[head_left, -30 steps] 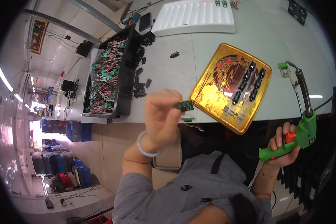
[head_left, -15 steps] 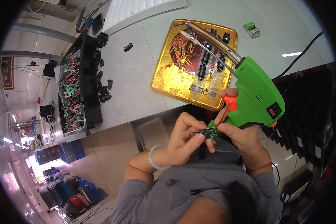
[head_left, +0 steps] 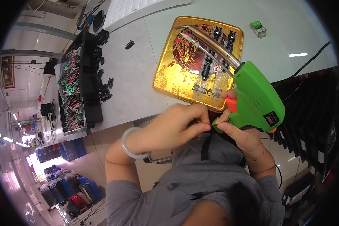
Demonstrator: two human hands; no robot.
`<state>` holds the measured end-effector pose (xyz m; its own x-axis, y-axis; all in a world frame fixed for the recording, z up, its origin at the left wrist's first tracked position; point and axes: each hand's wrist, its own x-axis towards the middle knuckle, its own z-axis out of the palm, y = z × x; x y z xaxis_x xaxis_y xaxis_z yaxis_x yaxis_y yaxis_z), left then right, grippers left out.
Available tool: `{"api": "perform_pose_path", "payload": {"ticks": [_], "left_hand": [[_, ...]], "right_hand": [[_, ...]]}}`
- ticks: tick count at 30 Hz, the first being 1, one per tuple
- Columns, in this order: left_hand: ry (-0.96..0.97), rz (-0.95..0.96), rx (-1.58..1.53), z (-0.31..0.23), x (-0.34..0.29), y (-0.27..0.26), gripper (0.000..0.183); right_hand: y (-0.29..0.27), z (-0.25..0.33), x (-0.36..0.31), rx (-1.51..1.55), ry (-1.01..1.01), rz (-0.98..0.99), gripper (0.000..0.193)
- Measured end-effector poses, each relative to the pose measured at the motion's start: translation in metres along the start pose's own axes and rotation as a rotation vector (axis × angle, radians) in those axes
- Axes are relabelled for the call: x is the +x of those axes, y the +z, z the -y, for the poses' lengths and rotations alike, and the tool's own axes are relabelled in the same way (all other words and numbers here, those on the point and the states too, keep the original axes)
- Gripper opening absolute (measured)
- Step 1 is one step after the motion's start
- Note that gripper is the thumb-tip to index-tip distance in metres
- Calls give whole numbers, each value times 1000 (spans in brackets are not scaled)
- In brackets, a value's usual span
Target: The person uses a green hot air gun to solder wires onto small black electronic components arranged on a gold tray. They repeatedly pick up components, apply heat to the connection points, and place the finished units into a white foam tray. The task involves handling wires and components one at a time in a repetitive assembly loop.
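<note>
My right hand (head_left: 242, 138) is wrapped around the handle of a green soldering gun (head_left: 259, 96), with a finger by its orange trigger (head_left: 231, 104). The gun's metal barrel and thin feed tube point up and left over a gold tin tray (head_left: 168, 81). My left hand (head_left: 173, 126) is turned back upward, thumb and fingers pinched together right beside my right thumb at the handle's end. Whatever the pinch holds is hidden; the small green circuit board seen before does not show. Small black housings (head_left: 206, 71) lie in the tray under the barrel.
A black bin (head_left: 92, 94) of green boards with red and white wires (head_left: 72, 88) stands left, loose black parts (head_left: 104, 90) beside it. A white foam tray (head_left: 139, 10) lies at the back. Back right are a green-topped holder (head_left: 257, 25) and the gun's black cable (head_left: 309, 62).
My left hand has rolled over and its forearm has swung up and left, hiding the circuit board it was holding. The soldering gun has shifted only slightly.
</note>
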<state>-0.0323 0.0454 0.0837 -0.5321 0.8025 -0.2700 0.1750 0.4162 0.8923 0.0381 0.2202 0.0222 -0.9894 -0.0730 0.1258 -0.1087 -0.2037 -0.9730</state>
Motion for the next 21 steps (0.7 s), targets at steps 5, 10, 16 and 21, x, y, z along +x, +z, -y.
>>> {"api": "perform_pose_path", "payload": {"ticks": [5, 10, 16, 21], "left_hand": [[-182, 118, 23, 13, 15, -62, 11], [-222, 176, 29, 34, 53, -112, 12], [-260, 34, -277, 65, 87, -100, 12], [-263, -130, -315, 71, 73, -77, 11]], "right_hand": [[0, -21, -1, 463, -8, -162, 47], [1, -37, 4, 710, -33, -163, 47], [-14, -33, 5, 621, 47, -136, 52], [-39, -34, 5, 618, 78, -98, 55]]}}
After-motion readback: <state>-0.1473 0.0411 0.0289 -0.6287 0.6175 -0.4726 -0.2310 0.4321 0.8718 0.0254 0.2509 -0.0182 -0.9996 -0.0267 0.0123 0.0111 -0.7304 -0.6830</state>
